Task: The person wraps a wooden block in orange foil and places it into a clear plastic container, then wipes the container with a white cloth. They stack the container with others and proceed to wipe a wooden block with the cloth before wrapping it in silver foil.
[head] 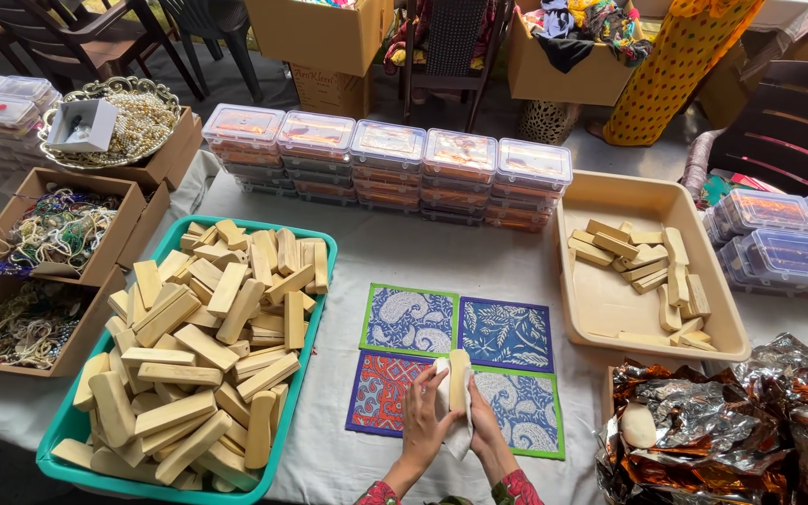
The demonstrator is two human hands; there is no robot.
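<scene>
Both hands, left hand (420,418) and right hand (484,421), pinch a pale wooden block (458,379) wrapped partly in white cloth (461,435). It stands upright over the patterned cards (460,369) at the surface's near middle, between the green tray (315,309) and beige tray (600,299).

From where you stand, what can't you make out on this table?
- Head view: the wooden block is partly wrapped by a white cloth and both hands, left hand, right hand.
- Clear lidded boxes: contents blurred behind the lids.
- Foil wrappers: cut off by the right and bottom edges.
- Bead boxes: beads too small to tell apart.
</scene>
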